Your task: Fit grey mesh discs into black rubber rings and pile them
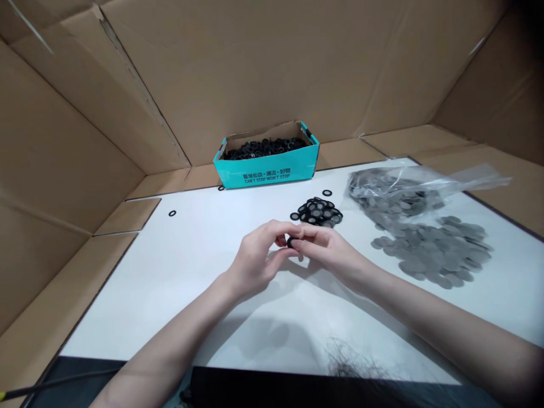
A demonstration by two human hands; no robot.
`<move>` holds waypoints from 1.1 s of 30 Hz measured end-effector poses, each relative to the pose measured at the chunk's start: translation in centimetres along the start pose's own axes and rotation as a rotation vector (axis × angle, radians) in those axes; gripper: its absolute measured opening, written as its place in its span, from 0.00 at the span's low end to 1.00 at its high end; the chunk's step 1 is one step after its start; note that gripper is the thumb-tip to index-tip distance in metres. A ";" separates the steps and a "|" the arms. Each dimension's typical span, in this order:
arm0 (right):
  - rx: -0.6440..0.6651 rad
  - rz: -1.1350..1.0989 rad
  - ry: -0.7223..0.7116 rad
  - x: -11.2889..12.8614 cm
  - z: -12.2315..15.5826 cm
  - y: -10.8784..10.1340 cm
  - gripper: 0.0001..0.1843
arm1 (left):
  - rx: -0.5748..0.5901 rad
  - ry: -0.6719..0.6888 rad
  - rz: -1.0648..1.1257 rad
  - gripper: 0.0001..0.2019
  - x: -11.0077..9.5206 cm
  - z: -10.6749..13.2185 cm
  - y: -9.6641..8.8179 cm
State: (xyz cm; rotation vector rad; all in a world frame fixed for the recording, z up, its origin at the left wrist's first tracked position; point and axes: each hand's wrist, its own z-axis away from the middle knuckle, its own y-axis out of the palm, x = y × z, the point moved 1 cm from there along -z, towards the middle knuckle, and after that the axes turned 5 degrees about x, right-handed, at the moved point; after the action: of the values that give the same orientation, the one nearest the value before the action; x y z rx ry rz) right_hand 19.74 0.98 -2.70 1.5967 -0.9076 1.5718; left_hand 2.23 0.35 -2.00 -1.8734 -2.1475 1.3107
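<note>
Above the white table, my left hand (257,255) and my right hand (335,249) meet fingertip to fingertip. Both are closed around a small black ring (289,242), pinched between thumbs and fingers. My fingers cover most of it, so I cannot tell whether a grey disc sits in it. Just beyond my hands lies a pile of black rings with grey centres (318,211). To the right of my right hand, many loose grey round discs (442,252) are spread in a heap.
A turquoise box (267,170) full of black rings (267,148) stands at the back. A clear plastic bag (395,192) with grey discs lies at the right. Single black rings lie at the left (172,213) and behind the pile (327,192). Cardboard walls (255,68) enclose the table (170,272).
</note>
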 end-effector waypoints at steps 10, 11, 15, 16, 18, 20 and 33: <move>-0.007 0.023 0.007 0.2 -0.1 -0.2 0.16 | 0.016 0.012 0.007 0.20 0.3 0.2 0.2; -0.006 0.028 0.004 0.2 -0.1 -0.3 0.16 | 0.020 0.016 0.014 0.21 0.3 0.2 0.2; -0.009 0.050 0.004 0.2 -0.1 -0.3 0.15 | 0.044 -0.004 0.019 0.21 0.2 0.2 0.1; -0.017 0.062 -0.003 0.2 -0.1 -0.4 0.15 | 0.053 -0.012 0.017 0.22 0.2 0.2 0.0; -0.059 0.136 -0.060 0.0 -0.3 -0.6 0.14 | 0.062 -0.025 0.016 0.22 0.2 0.2 -0.2; -0.148 0.307 -0.176 0.0 -0.4 -1.1 0.11 | 0.053 -0.056 0.013 0.23 0.4 0.2 -0.6; -0.563 0.872 -0.135 -0.3 -1.6 -7.2 0.06 | -0.243 -0.464 -0.332 0.15 5.0 -0.2 -5.8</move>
State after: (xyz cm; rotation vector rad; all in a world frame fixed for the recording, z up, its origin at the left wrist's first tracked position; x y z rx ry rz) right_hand 25.20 5.99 -3.03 0.9319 -2.0932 1.5112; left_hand -3.78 4.92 -0.98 -1.2662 -2.8015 1.5826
